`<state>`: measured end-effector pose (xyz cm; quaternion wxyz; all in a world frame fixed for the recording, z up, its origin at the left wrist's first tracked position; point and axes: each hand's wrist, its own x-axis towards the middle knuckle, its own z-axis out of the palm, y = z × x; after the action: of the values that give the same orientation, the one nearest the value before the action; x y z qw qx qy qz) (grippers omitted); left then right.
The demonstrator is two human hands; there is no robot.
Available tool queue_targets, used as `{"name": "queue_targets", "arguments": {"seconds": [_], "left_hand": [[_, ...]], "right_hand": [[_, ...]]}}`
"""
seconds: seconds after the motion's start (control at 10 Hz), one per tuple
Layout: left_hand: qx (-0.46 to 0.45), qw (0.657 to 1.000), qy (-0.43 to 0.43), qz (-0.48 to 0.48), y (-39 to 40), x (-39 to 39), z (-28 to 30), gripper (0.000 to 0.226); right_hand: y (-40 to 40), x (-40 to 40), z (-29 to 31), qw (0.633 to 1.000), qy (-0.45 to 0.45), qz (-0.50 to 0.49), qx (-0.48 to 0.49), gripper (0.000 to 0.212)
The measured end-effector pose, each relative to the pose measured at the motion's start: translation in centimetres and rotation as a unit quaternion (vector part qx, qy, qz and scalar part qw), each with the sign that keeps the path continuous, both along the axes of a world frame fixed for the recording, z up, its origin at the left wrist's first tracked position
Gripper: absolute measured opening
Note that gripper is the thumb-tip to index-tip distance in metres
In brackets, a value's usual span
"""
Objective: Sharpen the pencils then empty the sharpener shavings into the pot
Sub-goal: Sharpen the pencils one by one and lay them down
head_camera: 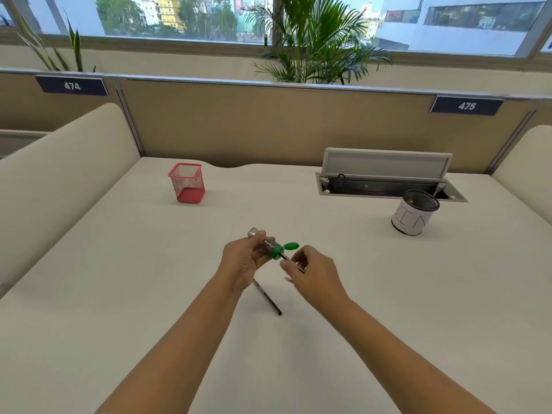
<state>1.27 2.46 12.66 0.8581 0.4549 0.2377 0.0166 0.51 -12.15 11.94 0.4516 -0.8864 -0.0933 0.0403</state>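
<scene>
One white desk (149, 294) carries two pots: a round mesh pot (413, 216) with a paper label far right, a red mesh cup (188, 186) far left. Left hand (242, 261) grips one green-capped sharpener (273, 249); right hand (313, 273) pinches one pencil (288, 258) in it, another pencil (267, 298) lying below

A pale cream bench (89, 264) runs up to a tan partition (268, 124) carrying number plates 474 (71, 85) and 475 (466, 106). Behind it a palm (319, 40) stands against wide windows (185, 16) full of daylight, buildings and trees outside. A cable tray (385, 186) sits open.
</scene>
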Motion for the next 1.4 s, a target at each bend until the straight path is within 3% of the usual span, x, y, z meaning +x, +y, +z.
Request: {"name": "queue_targets", "arguments": {"seconds": [0.1,0.2,0.3,0.4,0.5,0.6,0.7,0.8,0.9,1.0,1.1,1.2,1.3,1.4], "left_hand": [[-0.016,1.0,0.007,0.022,-0.3,-0.2,-0.1,0.01],[-0.018,1.0,-0.009,0.008,-0.7,-0.4,-0.2,0.012],[0.014,0.998,-0.026,-0.051,-0.4,-0.4,-0.1,0.016],[0.025,0.995,-0.033,-0.089,0.2,-0.5,-0.2,0.017],[0.03,0.998,-0.016,-0.061,0.2,-0.6,-0.8,0.019],[0.007,1.0,0.002,-0.02,0.1,-0.7,-1.1,0.013],[0.001,1.0,0.012,0.009,-0.2,-0.6,-1.1,0.011],[-0.006,1.0,0.009,0.011,-0.8,-0.6,-1.1,0.012],[0.014,0.999,-0.017,-0.033,-0.7,-0.7,-0.7,0.013],[0.025,0.996,-0.03,-0.086,-0.3,-0.6,-0.4,0.014],[0.018,0.997,-0.015,-0.071,-0.8,-0.6,-0.8,0.016],[-0.006,0.999,0.004,-0.031,-1.9,-0.7,-1.3,0.014],[-0.011,1.0,0.021,-0.003,-3.1,-0.7,-1.6,0.012],[-0.009,0.999,0.033,0.014,-4.4,-0.5,-1.7,0.012]], "right_hand": [[-0.5,-0.6,-0.6,0.953,-0.239,0.025,-0.186,0.012],[-0.1,-1.3,-0.8,0.938,-0.257,-0.002,-0.232,0.013],[-0.1,-0.3,0.9,0.929,0.321,-0.058,0.176,0.032],[-1.0,0.1,1.1,0.704,0.559,-0.054,0.434,0.042],[-0.4,-0.3,0.8,0.843,0.441,-0.044,0.304,0.036],[0.0,-0.7,0.1,0.993,0.107,-0.03,0.038,0.022],[-0.6,-1.0,-0.6,0.985,-0.116,0.01,-0.124,0.014],[-0.7,-1.5,-1.3,0.933,-0.27,-0.012,-0.238,0.015],[-0.4,-1.3,0.0,0.995,0.08,-0.052,0.003,0.029],[-1.5,-0.4,0.9,0.767,0.505,-0.08,0.388,0.036],[-1.9,-0.5,0.8,0.828,0.45,-0.048,0.33,0.035],[-2.1,-0.9,0.2,0.992,0.123,-0.016,0.02,0.024],[-3.2,-0.7,-0.8,0.988,-0.072,0.016,-0.137,0.023],[-4.1,-0.7,-1.3,0.967,-0.131,0.039,-0.213,0.026]]}}
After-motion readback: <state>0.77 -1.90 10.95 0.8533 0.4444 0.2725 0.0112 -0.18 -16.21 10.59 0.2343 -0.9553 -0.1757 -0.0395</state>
